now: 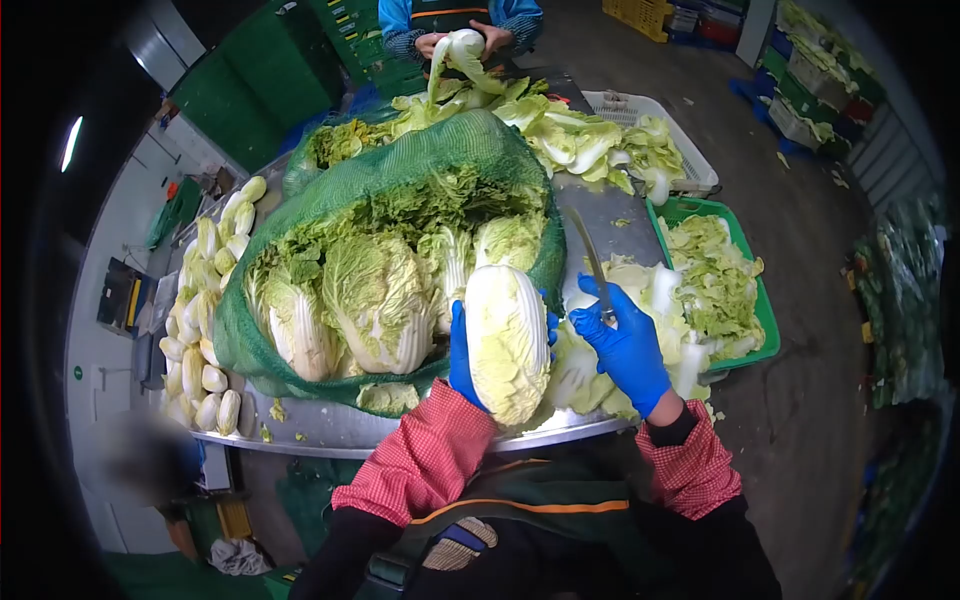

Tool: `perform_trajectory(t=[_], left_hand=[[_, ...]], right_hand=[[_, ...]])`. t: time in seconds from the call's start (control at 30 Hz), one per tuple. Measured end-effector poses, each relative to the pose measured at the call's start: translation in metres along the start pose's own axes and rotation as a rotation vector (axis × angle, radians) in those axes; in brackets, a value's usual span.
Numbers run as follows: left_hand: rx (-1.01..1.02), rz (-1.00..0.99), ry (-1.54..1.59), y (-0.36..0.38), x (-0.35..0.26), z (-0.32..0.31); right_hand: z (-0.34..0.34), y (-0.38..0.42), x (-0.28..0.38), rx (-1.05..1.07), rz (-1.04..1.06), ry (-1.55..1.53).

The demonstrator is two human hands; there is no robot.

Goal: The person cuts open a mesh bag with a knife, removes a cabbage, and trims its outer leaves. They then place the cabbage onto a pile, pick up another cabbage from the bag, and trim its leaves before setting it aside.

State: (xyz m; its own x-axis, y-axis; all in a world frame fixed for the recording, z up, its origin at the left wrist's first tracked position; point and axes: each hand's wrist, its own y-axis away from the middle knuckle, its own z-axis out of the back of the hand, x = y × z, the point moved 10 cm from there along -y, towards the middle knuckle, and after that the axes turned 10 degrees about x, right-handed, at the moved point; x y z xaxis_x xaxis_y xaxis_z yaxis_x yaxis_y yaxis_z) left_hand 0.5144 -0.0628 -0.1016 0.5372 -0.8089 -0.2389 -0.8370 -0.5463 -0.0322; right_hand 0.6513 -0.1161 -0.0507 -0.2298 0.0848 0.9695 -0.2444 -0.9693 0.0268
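Observation:
My left hand (462, 358), in a blue glove, is wrapped around a pale napa cabbage (508, 345) held upright over the table's front edge. Just to the right, my right hand (628, 345), also gloved in blue, grips a knife (592, 255) with its blade pointing up and away. Behind the cabbage lies an open green mesh bag (400, 160) with several leafy cabbages (375, 300) inside. Loose leaves (575, 370) lie on the table beneath and around my right hand.
Trimmed cabbages (205, 300) are piled on the metal table (335, 437) at the left. Right of the table are a green crate (768, 320) of leaves and a white basket (705, 165). A co-worker's hands (490, 38) hold a cabbage across the table.

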Motion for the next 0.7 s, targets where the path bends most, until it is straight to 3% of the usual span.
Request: perform_trajectory(t=[0.07, 0.1, 0.13, 0.17, 0.3, 0.4, 0.47, 0.5, 0.57, 0.6, 0.7], left_hand=[[0.041, -0.016, 0.036, -0.009, 0.009, -0.005], [-0.074, -0.008, -0.017, -0.01, 0.016, 0.012], [-0.145, 0.013, -0.226, -0.013, 0.017, 0.021], [-0.217, 0.033, -0.434, -0.015, 0.016, 0.03], [-0.223, 0.156, -0.269, 0.007, 0.029, 0.03], [-0.247, 0.117, -0.145, 0.018, 0.044, 0.031], [-0.243, 0.097, -0.114, 0.021, 0.055, 0.028], [-0.196, 0.128, -0.275, 0.019, 0.053, 0.028], [-0.105, 0.189, -0.593, 0.016, 0.048, 0.034], [-0.155, 0.201, -0.736, 0.015, 0.043, 0.04], [-0.212, 0.041, -1.267, 0.013, 0.026, 0.047]], right_hand=[[-0.007, 0.001, -0.007, 0.11, -0.021, -0.028], [-0.012, 0.002, -0.01, 0.166, -0.031, -0.04], [-0.021, 0.006, -0.034, 0.207, -0.165, -0.263], [-0.016, 0.008, -0.035, 0.196, -0.141, -0.231], [-0.008, 0.016, -0.047, 0.236, -0.113, -0.211], [0.0, 0.012, -0.052, 0.232, -0.099, -0.072], [-0.005, 0.015, -0.061, 0.343, -0.215, -0.199], [-0.01, 0.019, -0.066, 0.398, -0.276, -0.262], [-0.004, 0.017, -0.059, 0.281, 0.036, -0.051], [-0.002, 0.02, -0.051, 0.218, 0.195, 0.052], [-0.003, 0.028, -0.094, 0.299, -0.069, -0.069]])
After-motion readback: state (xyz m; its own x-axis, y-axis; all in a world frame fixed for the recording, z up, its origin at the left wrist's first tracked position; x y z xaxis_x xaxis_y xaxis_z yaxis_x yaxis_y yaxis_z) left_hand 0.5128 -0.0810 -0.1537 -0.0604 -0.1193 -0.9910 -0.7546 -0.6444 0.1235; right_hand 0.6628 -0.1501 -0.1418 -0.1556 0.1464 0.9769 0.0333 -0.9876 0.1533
